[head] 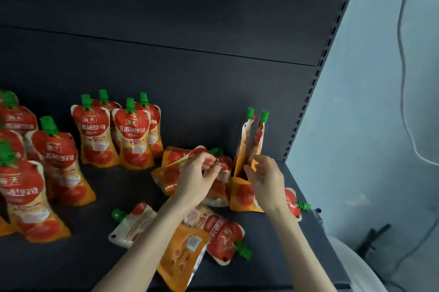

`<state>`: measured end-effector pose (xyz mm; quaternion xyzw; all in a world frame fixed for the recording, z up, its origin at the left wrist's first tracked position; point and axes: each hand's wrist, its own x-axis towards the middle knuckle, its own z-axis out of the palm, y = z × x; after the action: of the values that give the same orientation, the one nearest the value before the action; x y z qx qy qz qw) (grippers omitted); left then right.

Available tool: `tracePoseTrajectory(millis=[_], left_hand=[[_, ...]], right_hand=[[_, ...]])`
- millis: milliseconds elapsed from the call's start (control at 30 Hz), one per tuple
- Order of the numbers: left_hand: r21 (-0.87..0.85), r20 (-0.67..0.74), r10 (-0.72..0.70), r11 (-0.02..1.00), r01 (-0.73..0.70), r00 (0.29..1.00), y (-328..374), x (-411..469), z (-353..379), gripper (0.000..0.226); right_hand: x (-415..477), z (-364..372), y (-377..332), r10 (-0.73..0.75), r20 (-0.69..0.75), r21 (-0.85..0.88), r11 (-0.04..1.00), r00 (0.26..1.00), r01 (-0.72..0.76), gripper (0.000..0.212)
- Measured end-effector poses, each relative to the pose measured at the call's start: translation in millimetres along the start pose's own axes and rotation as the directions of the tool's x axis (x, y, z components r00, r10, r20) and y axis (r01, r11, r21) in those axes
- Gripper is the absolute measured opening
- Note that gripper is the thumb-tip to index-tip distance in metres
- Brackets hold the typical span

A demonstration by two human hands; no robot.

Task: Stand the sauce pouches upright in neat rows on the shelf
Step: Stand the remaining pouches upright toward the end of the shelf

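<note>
Rows of standing sauce pouches (114, 139) fill the shelf (114, 193) well left of the fingers, so the job looks partly done. Left hand (197, 180) pinches the top of a fallen pouch (223, 165) with curled fingers (209, 163), seemingly about to raise it. Right hand (267, 182) curves loosely at the foot of two upright pouches (245, 142) (whether it grips or only steadies them, I cannot tell). Nearer than the fingers, more flat pouches (221, 227) lie about. Next move, likely: lift the pinched one and settle its base flat beside the upright pair, spout up
</note>
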<state>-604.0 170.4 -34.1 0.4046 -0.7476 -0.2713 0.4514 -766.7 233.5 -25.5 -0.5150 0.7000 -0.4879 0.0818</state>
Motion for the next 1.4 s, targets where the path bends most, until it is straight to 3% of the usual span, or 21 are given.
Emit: tracePoseTrajectory(millis=[167,300,467,600,700,800,933,1100,1300,1400], left_hand=[[-0.133,0.117,-0.069,0.987,0.084,0.991,2.8,44.5,33.0,0.038],[-0.240,0.277,-0.062,0.962,0.131,0.959,-6.8,73.6,55.4,0.052],[-0.386,0.470,0.007,0.901,0.199,0.883,-13.6,97.4,62.5,0.049],[-0.387,0.594,0.018,0.883,0.266,0.804,-22.6,106.4,63.7,0.061],[-0.345,0.624,-0.031,0.886,0.310,0.781,-21.4,114.9,63.3,0.056],[-0.296,0.541,-0.087,0.911,0.286,0.837,-12.1,118.7,68.8,0.053],[-0.157,0.245,-0.131,0.972,0.172,0.961,-6.0,113.2,86.7,0.065],[-0.050,0.233,-0.120,0.990,0.135,0.965,-13.2,112.2,85.4,0.062],[0.170,0.007,-0.127,0.978,0.124,0.992,-8.2,106.9,95.8,0.066],[0.065,0.116,-0.183,0.982,0.176,0.976,-9.2,106.2,100.3,0.058]], right_hand=[[40.7,3.3,21.1,0.017,-0.039,0.054,0.998,0.999,-0.015,0.033],[60.7,0.5,30.0,0.080,0.028,0.170,0.982,0.996,-0.083,0.044],[74.1,-2.3,47.8,0.037,0.075,0.257,0.965,0.996,-0.056,0.020],[79.7,-10.5,62.4,0.053,0.166,0.393,0.912,0.985,-0.116,0.019],[85.0,-15.4,67.6,0.055,0.223,0.427,0.892,0.973,-0.148,0.023],[91.5,-19.3,71.5,0.072,0.228,0.452,0.875,0.971,-0.171,0.026],[97.7,-18.9,74.9,0.038,0.228,0.436,0.889,0.973,-0.137,0.021],[105.3,-14.2,85.0,0.023,0.176,0.326,0.942,0.984,-0.080,0.030],[119.3,-21.0,91.9,0.032,0.117,0.331,0.941,0.993,-0.070,0.029],[124.4,-23.2,93.4,0.048,0.174,0.343,0.933,0.984,-0.106,0.031]])
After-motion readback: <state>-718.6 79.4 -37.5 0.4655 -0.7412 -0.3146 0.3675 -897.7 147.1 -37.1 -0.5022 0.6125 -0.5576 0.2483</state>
